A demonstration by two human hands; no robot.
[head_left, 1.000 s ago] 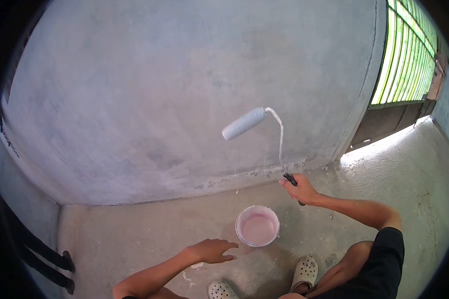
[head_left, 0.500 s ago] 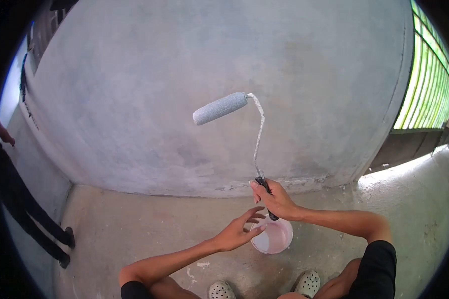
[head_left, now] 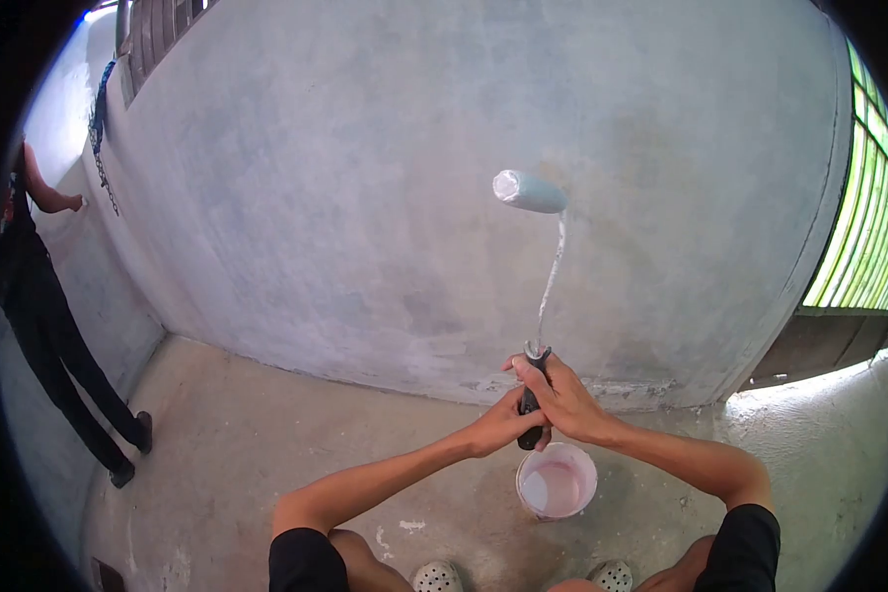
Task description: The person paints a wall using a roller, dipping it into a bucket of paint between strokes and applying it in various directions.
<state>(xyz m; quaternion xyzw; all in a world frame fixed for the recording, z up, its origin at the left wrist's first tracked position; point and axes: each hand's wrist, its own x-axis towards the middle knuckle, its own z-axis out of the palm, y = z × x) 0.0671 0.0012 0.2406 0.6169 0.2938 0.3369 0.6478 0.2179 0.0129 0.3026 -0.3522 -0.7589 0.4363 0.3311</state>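
Observation:
Both my hands grip the black handle of a paint roller (head_left: 533, 193). My right hand (head_left: 568, 400) is closed around the upper part of the handle. Against the lower part, my left hand (head_left: 507, 422) is closed too, its fingers partly hidden by the handle and my right hand. The roller's bent wire frame is crusted with white paint and rises in front of the wall (head_left: 365, 227). Its pale, fuzzy sleeve points left, end toward me, and seems apart from the wall. Below my hands stands a bucket (head_left: 588, 485) with whitish paint inside.
At the left a person (head_left: 54, 335) in dark clothes stands by the side wall, one hand near it. A chain (head_left: 102, 163) hangs at the upper left corner. Green-lit slats (head_left: 873, 207) fill an opening at the right. My perforated clogs (head_left: 436, 576) rest on the concrete floor.
My left hand has moved from open beside the roller to gripping its handle. The roller has turned, its sleeve now foreshortened and further right. More of the person at the left shows.

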